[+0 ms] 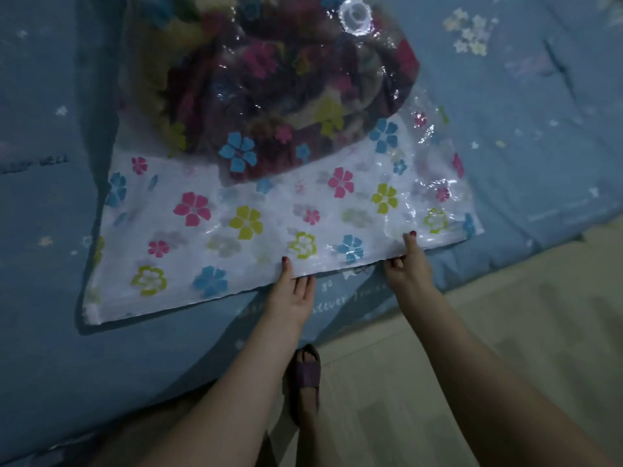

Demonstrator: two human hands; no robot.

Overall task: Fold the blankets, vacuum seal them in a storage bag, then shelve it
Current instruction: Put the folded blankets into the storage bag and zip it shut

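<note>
Item 1, left of frame: bed cover [50, 203], blue, small star print, running across the whole upper picture. I note nothing loose on it here.

Item 2, centre: storage bag [236, 230], clear plastic printed with flowers, lying flat on the bed cover. Its open or zip end faces me along the lower middle of the frame; the flat empty part looks white.

Item 3, upper centre: blankets [269, 79], dark and patterned, already inside the bag as a rounded bundle, pushed to the far end. Valve [355, 15], round and clear, sits on the bag at the top of the frame above them.

Item 4, lower centre: left hand [295, 288], thumb on top of the bag's near edge, fingers under it, pinching the plastic.

Item 5, just right of it: right hand [409, 264], thumb on top of the same edge, fingers curled beneath, likewise pinching.

Item 6, bottom: foot in a slipper [305, 369] on pale floor [505, 315].

Step in hand, as I judge it: closing the bag mouth. To do it well I would keep both layers of the edge lined up and taut, press the strip together from one corner across to the other with no gaps, and smooth wrinkles first, since a crease could leak air.
</note>
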